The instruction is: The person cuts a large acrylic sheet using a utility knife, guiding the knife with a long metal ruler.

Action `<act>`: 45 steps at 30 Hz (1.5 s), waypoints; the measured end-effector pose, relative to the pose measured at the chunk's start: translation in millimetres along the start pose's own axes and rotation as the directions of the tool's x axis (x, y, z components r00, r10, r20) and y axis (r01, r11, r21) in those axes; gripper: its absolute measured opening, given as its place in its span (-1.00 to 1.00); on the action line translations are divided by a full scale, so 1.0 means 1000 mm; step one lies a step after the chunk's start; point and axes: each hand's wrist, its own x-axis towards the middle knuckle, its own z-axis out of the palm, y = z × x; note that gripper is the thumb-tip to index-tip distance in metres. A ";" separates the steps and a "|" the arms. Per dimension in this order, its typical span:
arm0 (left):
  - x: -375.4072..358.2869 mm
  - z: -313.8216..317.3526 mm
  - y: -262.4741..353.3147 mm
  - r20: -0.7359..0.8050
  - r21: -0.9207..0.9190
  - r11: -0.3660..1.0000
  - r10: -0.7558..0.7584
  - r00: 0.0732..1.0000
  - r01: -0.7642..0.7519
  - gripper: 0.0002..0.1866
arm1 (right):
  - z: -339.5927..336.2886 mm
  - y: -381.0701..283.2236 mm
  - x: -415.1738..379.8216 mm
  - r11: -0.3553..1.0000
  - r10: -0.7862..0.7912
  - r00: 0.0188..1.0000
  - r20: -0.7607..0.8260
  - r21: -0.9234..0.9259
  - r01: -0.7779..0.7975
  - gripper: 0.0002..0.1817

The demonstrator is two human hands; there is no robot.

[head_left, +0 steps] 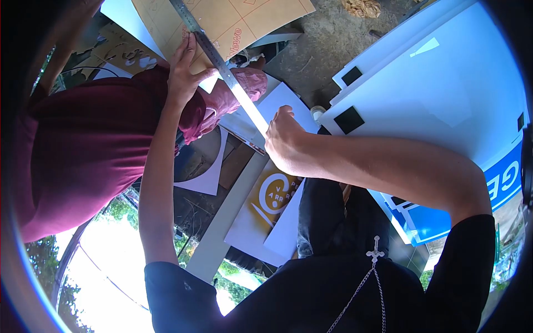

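Note:
A long metal ruler (214,55) slants from the top of the view down to my right hand (286,141). That hand is curled closed at the ruler's lower end. My left hand (186,75) lies against a brown paper-faced sheet (266,16) printed with red lines and lettering. Its fingers are stretched out near the ruler's edge, and its thumb is spread toward the ruler. The ruler's upper part crosses the sheet, while its lower part juts out past the sheet's edge and shines brightly. What lies inside my right palm is hidden.
Close on the left stands another person in a maroon shirt (94,150). Large white panels (427,83) with black squares lean at the right, above a blue lettered sign (433,222). Below are a yellow-and-white printed sheet (261,205) and a white cut-out piece (205,180). Concrete floor (327,39) shows behind.

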 end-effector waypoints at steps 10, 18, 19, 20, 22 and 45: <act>0.001 0.002 -0.010 -0.006 -0.052 0.994 0.095 0.996 -0.095 0.10 | 0.001 0.001 0.003 1.000 -0.025 0.998 0.051 0.002 0.025 -0.44; 0.000 0.001 -0.013 -0.021 0.008 0.988 0.155 0.988 -0.155 0.07 | -0.001 -0.001 -0.007 0.999 0.053 0.999 -0.009 -0.004 -0.053 -0.47; 0.001 0.003 -0.014 -0.030 0.007 0.987 0.162 0.986 -0.161 0.07 | -0.001 0.000 -0.007 0.999 0.051 0.999 -0.007 -0.013 -0.051 -0.47; 0.002 0.004 -0.016 -0.037 0.007 0.986 0.166 0.985 -0.166 0.08 | 0.000 -0.001 -0.006 0.998 0.054 0.998 -0.024 -0.028 -0.055 -0.47; -0.002 0.003 -0.017 -0.033 0.020 0.986 0.165 0.986 -0.164 0.08 | 0.003 -0.005 -0.008 0.995 0.069 0.995 -0.076 -0.064 -0.074 -0.47; -0.001 0.015 -0.030 -0.084 0.034 0.992 0.127 0.988 -0.125 0.10 | 0.049 -0.029 0.031 0.938 0.170 0.895 -0.413 0.346 -0.019 -0.48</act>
